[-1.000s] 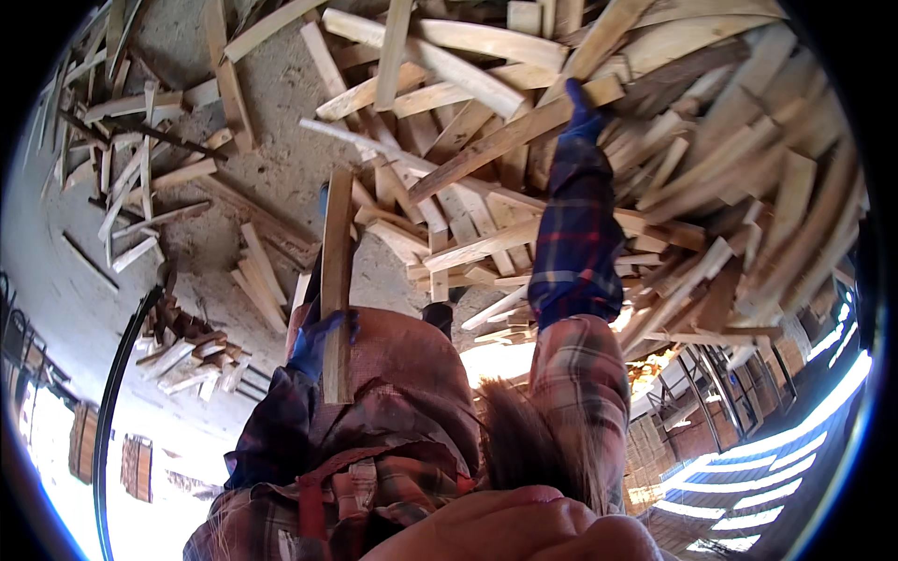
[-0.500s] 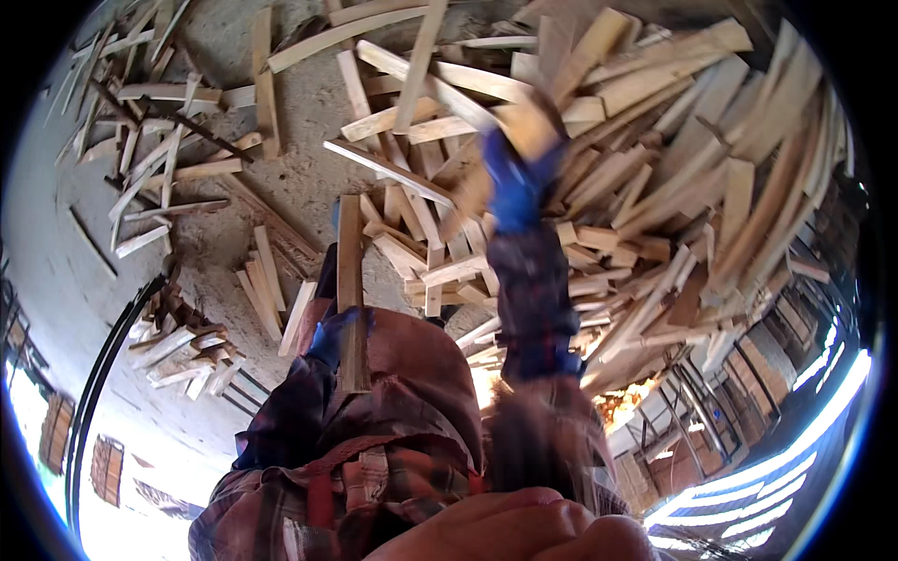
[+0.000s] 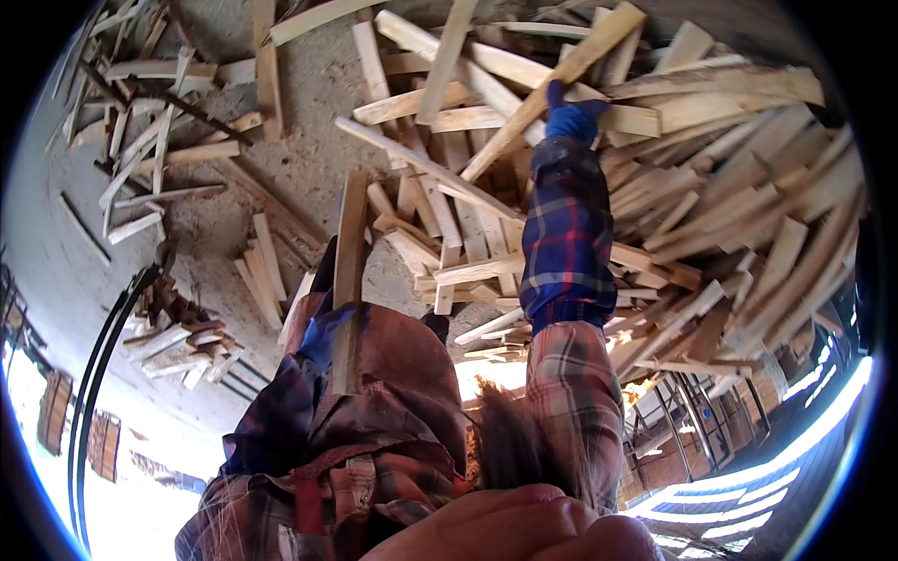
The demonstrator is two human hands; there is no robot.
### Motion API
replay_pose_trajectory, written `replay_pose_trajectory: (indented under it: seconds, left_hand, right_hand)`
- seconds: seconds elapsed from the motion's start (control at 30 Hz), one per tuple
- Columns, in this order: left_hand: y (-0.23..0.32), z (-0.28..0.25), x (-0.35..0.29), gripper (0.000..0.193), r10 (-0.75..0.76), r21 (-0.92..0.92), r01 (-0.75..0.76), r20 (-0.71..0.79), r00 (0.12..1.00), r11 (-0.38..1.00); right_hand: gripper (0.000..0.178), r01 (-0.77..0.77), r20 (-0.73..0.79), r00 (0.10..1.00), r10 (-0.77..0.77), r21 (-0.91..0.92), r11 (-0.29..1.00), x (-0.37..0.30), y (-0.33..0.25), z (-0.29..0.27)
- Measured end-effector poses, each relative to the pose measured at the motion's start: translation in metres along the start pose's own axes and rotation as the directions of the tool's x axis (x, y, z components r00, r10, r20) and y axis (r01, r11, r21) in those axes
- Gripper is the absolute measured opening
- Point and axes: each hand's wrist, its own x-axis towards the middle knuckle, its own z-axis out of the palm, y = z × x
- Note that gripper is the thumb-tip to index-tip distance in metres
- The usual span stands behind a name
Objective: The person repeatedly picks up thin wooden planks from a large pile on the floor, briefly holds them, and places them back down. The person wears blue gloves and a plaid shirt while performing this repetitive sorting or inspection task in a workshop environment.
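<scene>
My left hand [image 3: 327, 336], in a blue glove, is closed around the lower part of a narrow wooden board [image 3: 350, 266]. That board stands lengthwise over my lap, its far end past my knee. My right arm stretches forward to the heap of split wood. There my right hand [image 3: 572, 122], also blue-gloved, has its thumb and fingers apart. The thumb rests against a long board [image 3: 599, 45] lying diagonally across the heap. The other fingers lie by a pale wood piece [image 3: 632, 120]; their tips are partly hidden.
Loose slats [image 3: 154, 154] are scattered at the far left, and short offcuts [image 3: 192, 346] are stacked nearer. More long boards [image 3: 739, 93] fill the right side. A metal frame [image 3: 687, 421] stands at the lower right, near bright orange patches. Black curved cables [image 3: 94, 393] run at the left.
My right hand has moved forward and right. The long diagonal board, blurred beside it before, now lies sharp across the heap. My left hand keeps its hold.
</scene>
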Motion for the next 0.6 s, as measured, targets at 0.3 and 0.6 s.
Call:
replay_pose_trajectory:
  seconds: [0.3, 0.6]
  left_hand:
    - [0.001, -0.002, 0.019, 0.053, -0.019, 0.011, 0.019, 0.005, 1.0, 1.0]
    - [0.02, -0.013, 0.017, 0.051, -0.051, -0.111, 0.044, -0.058, 0.997, 0.993]
  right_hand:
    - [0.11, 0.148, -0.111, 0.971, -0.213, -0.424, 0.894, -0.054, -0.016, 0.078]
    - [0.086, 0.136, -0.078, 0.988, -0.13, 0.84, 0.525, -0.12, -0.063, 0.178]
